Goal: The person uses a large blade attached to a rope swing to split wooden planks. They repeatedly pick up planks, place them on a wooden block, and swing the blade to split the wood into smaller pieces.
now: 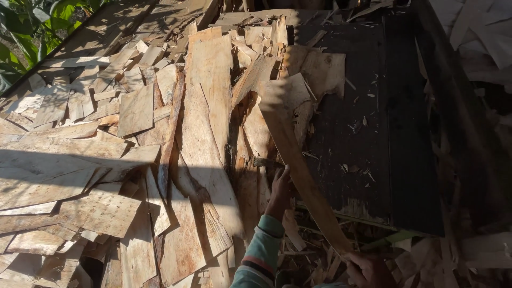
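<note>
both hands carry long veneer strip (298, 160) right of veneer pile (160, 149): left hand (281, 189) fingers clamped mid-strip steadying, right hand (368, 266) fingers wrapped on near end, bearing weight.

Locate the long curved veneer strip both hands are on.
Head view, right of centre: the curved veneer strip runs from the right hand past the left hand, between the veneer pile and dark board.

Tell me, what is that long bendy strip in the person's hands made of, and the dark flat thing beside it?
The long strip looks like thin raw wood veneer: pale, rough, grainy, curving between the left hand and right hand. The dark board seems weathered wood or plywood, matt, nearly black, with faint lengthwise lines and a frayed edge; hard to be sure.
</note>
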